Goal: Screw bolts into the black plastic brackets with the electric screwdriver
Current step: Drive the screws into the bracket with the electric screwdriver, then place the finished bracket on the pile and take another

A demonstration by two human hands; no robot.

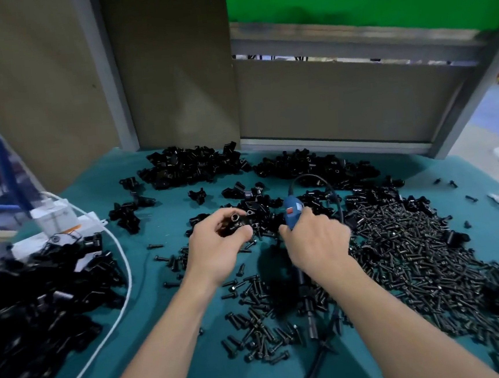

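Observation:
My left hand [217,249] grips a black plastic bracket [235,222] above the teal table, its round opening facing up. My right hand [316,243] is wrapped around the blue electric screwdriver [293,212]; the blue top sticks up past my fingers and the black shaft [308,304] points down towards me under my wrist. A black cable [326,188] loops from the tool's top. Loose black bolts [404,250] lie in a wide heap to the right and in a smaller scatter [260,323] between my forearms.
Piles of black brackets lie at the back [192,166], back right [315,165] and front left [34,298]. A white power strip [61,223] with a white cord [122,302] sits at the left. Cardboard panels [171,66] and a grey frame wall off the back of the teal table [160,287].

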